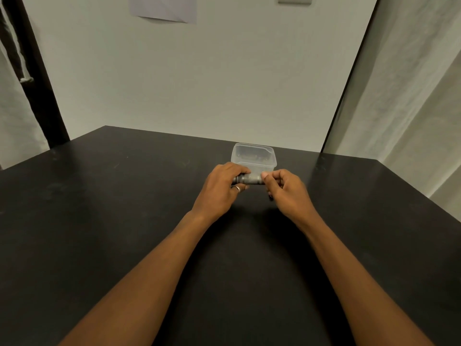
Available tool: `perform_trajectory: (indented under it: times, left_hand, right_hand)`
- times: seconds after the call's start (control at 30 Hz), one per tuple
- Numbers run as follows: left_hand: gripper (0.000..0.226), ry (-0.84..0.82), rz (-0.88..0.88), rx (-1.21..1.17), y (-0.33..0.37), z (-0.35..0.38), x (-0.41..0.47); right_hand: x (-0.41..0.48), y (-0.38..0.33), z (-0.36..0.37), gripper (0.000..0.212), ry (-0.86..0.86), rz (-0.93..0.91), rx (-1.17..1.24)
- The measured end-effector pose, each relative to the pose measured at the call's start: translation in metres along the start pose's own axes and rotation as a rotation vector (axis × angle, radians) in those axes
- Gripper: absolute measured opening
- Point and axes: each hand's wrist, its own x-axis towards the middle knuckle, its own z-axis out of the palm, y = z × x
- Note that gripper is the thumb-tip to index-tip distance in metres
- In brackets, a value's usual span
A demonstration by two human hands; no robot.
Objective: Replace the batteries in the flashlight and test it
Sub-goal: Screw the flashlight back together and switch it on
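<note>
Surface (104, 221), wide, matte and black, fills most of my view. Toward its far edge stands a clear rectangular plastic tub (270, 163) with something dark inside that I cannot make out. Just in front of it my left hand (220, 188) wraps its fingers (239, 169) round one end of the small dark grey knurled metal flashlight (250, 180), held level above the surface, while my right hand (287, 192) pinches the other end. I judge this a twist at the cap, opening or closing I cannot tell. I see no loose batteries, and the test remains.
</note>
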Motion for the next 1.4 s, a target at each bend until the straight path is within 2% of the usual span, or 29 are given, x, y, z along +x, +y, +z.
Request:
perform_trajectory:
  times: [0.27, 0.4, 0.47, 0.57, 0.67, 0.77, 0.83, 0.9, 0.93, 1.0, 1.07, 1.2, 1.3, 1.4]
  left_hand:
    - [0.034, 0.001, 0.008, 0.000, 0.002, -0.001, -0.001]
    - [0.035, 0.025, -0.006, -0.010, 0.002, -0.002, 0.001]
    - [0.035, 0.028, 0.000, -0.016, 0.003, -0.001, 0.001]
    - [0.037, 0.027, 0.015, -0.015, 0.004, 0.000, 0.001]
    - [0.051, 0.040, -0.047, -0.048, 0.004, 0.001, 0.002]
    - [0.080, 0.072, -0.289, -0.199, 0.009, -0.002, 0.005]
    - [0.090, 0.090, -0.521, -0.402, 0.014, -0.002, 0.009]
    - [0.084, 0.097, -0.752, -0.814, 0.019, -0.004, 0.014]
    - [0.071, 0.104, -0.818, -1.032, 0.020, -0.004, 0.016]
    - [0.037, 0.160, -0.846, -1.268, 0.019, -0.007, 0.017]
    - [0.020, 0.201, -0.847, -1.346, 0.018, -0.010, 0.016]
    - [0.026, 0.169, -0.857, -1.408, 0.018, -0.012, 0.015]
    - [0.030, 0.106, -0.861, -1.418, 0.021, -0.010, 0.014]
    - [0.033, 0.060, -0.870, -1.424, 0.024, -0.009, 0.013]
  right_hand:
    - [-0.001, 0.002, 0.001, 0.034, -0.016, 0.006, -0.067]
    - [-0.002, -0.001, 0.003, 0.030, 0.035, 0.020, 0.068]
    - [-0.003, -0.005, 0.004, 0.029, 0.002, 0.053, 0.176]
    - [-0.003, -0.006, 0.005, 0.025, -0.028, 0.034, 0.184]
    - [-0.004, -0.008, 0.004, 0.021, 0.010, 0.026, 0.215]
    - [-0.006, -0.011, 0.003, 0.016, 0.081, 0.020, 0.228]
    - [-0.007, -0.013, 0.002, 0.014, 0.108, 0.018, 0.280]
    - [-0.008, -0.016, 0.001, 0.014, 0.096, 0.013, 0.363]
    - [-0.009, -0.017, 0.001, 0.013, 0.080, 0.005, 0.393]
    - [-0.010, -0.019, 0.003, 0.014, 0.028, -0.010, 0.424]
    - [-0.010, -0.020, 0.005, 0.020, -0.007, 0.007, 0.467]
    - [-0.007, -0.020, 0.007, 0.040, 0.083, 0.139, 0.684]
    - [-0.005, -0.018, 0.007, 0.035, 0.182, 0.196, 0.755]
    - [-0.005, -0.016, 0.007, 0.028, 0.232, 0.177, 0.692]
